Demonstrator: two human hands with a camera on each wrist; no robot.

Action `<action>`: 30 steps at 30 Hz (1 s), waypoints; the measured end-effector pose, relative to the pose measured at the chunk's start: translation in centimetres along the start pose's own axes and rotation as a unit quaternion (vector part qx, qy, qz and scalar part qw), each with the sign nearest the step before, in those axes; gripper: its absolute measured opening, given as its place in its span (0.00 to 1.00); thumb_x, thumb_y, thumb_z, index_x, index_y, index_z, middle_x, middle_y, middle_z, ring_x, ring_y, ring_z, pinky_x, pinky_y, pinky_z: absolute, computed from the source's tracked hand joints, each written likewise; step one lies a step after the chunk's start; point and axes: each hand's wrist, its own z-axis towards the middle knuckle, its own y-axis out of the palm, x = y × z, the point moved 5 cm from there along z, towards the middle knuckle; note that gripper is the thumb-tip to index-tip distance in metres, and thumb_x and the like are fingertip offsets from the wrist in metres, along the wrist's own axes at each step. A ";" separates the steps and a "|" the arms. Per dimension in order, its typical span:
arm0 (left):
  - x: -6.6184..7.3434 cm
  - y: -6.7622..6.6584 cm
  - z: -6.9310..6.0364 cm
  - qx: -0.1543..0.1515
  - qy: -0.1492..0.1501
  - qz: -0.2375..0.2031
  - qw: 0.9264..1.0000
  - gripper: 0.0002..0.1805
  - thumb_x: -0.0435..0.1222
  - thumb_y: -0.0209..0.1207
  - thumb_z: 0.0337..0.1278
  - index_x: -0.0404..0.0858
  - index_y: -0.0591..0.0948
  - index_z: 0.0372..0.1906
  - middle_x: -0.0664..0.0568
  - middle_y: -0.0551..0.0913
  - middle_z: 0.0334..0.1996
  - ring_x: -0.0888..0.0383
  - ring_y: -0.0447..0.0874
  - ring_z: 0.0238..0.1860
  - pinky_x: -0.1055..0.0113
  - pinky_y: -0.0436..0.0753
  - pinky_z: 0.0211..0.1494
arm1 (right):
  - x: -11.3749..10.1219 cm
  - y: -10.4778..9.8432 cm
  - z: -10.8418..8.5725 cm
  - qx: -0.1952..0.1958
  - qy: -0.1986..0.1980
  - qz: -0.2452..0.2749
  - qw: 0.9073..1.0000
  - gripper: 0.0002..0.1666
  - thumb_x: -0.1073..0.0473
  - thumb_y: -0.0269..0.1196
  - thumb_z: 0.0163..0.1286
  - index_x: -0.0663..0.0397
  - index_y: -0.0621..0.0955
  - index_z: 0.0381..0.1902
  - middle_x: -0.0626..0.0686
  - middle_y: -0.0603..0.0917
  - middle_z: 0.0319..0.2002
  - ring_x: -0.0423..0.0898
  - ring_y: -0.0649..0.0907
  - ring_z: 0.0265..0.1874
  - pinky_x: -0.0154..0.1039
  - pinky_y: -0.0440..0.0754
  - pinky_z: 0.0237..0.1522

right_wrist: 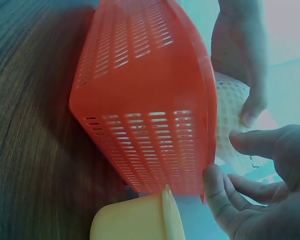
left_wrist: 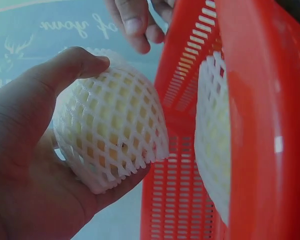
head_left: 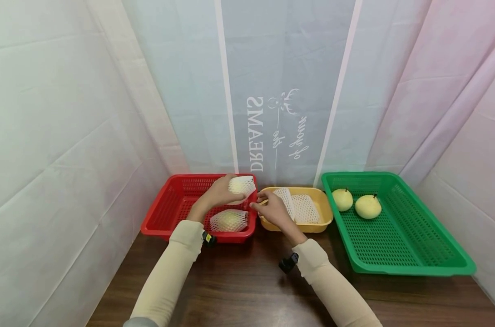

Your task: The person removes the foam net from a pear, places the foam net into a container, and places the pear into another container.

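Note:
My left hand (head_left: 220, 191) grips a pale yellow pear in a white foam net (left_wrist: 112, 125), thumb on one side and fingers beneath, over the right part of the red basket (head_left: 165, 229). In the left wrist view the net's cut end faces the basket. A second netted pear (head_left: 229, 220) lies inside that basket. Near the basket's right rim is my right hand (head_left: 275, 210), holding nothing; its thumb and fingers stand apart in the right wrist view, close to the held pear. Whether its fingertips touch the rim I cannot tell.
A yellow tub (head_left: 323, 213) between the baskets holds white foam nets (head_left: 305, 209). At right, a green basket (head_left: 398, 270) contains two bare pears, one pear (head_left: 368, 207) beside another pear (head_left: 342, 200). All stand on a dark wooden table (head_left: 247, 281) before a printed curtain (head_left: 198, 81).

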 end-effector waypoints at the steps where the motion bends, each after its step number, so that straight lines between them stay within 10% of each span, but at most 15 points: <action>1: 0.1 0.1 0.0 0.003 0.003 -0.004 1.000 0.48 0.52 0.73 0.55 0.38 0.67 0.77 0.43 0.81 0.63 0.46 0.82 0.59 0.46 0.85 0.63 | 0.0 -0.1 -0.1 0.002 -0.003 0.003 1.000 0.28 0.55 0.72 0.72 0.65 0.79 0.63 0.61 0.87 0.52 0.48 0.89 0.35 0.41 0.90 0.39; 30: 3.9 3.2 -2.9 0.104 0.047 -0.166 0.979 0.40 0.51 0.76 0.57 0.49 0.72 0.72 0.47 0.82 0.61 0.49 0.83 0.55 0.53 0.88 0.52 | -1.2 -2.9 -3.3 0.011 -0.076 0.059 0.995 0.33 0.52 0.71 0.74 0.53 0.76 0.73 0.62 0.84 0.66 0.61 0.88 0.57 0.52 0.89 0.56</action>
